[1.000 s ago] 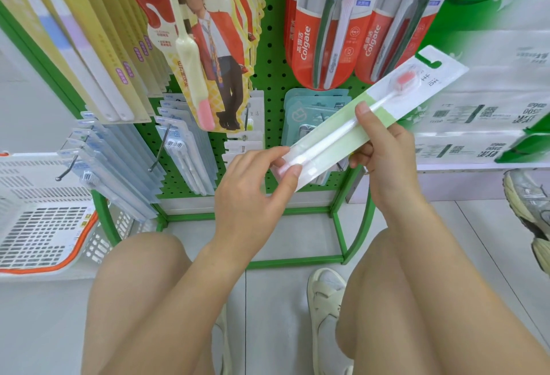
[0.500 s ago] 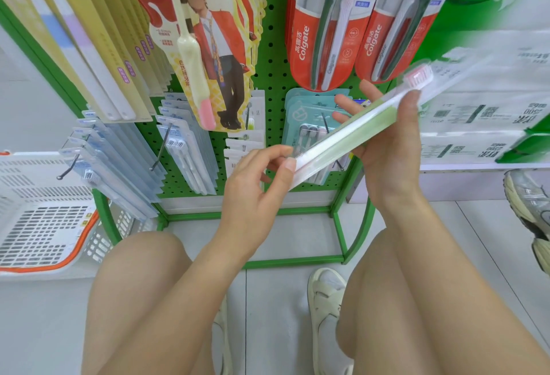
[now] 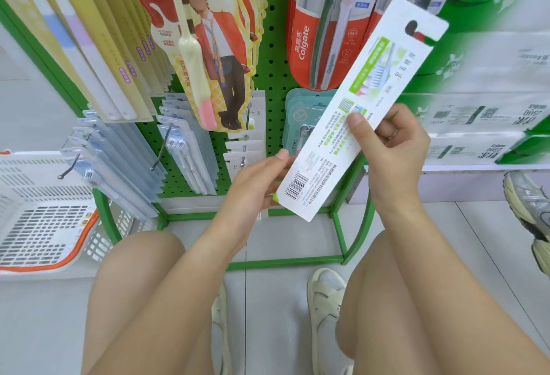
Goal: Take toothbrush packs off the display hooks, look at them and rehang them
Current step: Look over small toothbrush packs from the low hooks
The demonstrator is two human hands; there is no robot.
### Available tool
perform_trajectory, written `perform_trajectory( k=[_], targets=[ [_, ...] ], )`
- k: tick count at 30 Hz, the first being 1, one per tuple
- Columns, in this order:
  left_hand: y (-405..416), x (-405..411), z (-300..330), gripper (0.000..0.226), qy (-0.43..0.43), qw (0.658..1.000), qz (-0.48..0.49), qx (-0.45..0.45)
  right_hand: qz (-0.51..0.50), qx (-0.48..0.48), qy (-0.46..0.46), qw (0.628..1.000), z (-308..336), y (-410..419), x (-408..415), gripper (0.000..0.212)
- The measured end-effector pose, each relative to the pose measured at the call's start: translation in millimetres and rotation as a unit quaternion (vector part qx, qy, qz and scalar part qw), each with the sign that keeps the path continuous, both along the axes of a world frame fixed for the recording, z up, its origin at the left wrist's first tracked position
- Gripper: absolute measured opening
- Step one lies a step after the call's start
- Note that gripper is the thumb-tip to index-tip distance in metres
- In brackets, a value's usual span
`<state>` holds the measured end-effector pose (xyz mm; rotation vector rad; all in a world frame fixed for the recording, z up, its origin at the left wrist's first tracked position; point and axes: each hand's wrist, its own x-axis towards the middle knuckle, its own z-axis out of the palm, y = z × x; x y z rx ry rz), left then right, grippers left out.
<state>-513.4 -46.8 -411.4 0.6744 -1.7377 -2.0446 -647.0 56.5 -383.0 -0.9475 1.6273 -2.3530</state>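
A long white toothbrush pack [image 3: 361, 106] with green print is held slantwise in front of the green pegboard rack [image 3: 273, 47], its printed back with a barcode facing me. My right hand [image 3: 393, 148] pinches its middle, thumb on the printed face. My left hand [image 3: 256, 187] grips the lower end near the barcode. The hang hole sits at the pack's upper right end, off any hook. Red Colgate packs [image 3: 309, 32] hang behind it.
Pale blue packs [image 3: 119, 160] hang on low hooks at the left, with a bare hook tip [image 3: 61, 176]. A white basket [image 3: 38, 214] with an orange handle stands at the left. Someone's shoe [image 3: 532, 214] is at the right edge. My knees and sandals are below.
The pack has been turned over: a second ago its clear front with the toothbrush faced me, then it stood edge-on, and now its printed back faces me.
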Motion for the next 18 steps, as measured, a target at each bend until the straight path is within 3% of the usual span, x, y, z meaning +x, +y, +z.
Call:
perform_trajectory(
  k=[2, 6, 11, 15, 18],
  targets=[
    [1, 1, -2, 0.013, 0.008, 0.998, -0.028, -0.048, 0.004, 0.007, -0.008, 1.000, 0, -1, 0, 0.016],
    [4, 0, -12, 0.038, -0.017, 0.992, -0.066, -0.110, 0.037, 0.061, -0.008, 0.997, 0, -3, 2, 0.012],
    [8, -1, -9, 0.008, -0.040, 0.992, -0.047, -0.112, 0.118, 0.138, 0.006, 0.983, -2, -3, -1, 0.019],
    [9, 0, -9, 0.048, -0.038, 0.992, -0.034, -0.116, 0.218, 0.227, 0.014, 0.949, -8, -6, 0, 0.027],
    [8, 0, -8, 0.035, -0.034, 0.991, -0.045, -0.122, 0.223, 0.241, 0.021, 0.944, -9, -7, 2, 0.016]
  ],
)
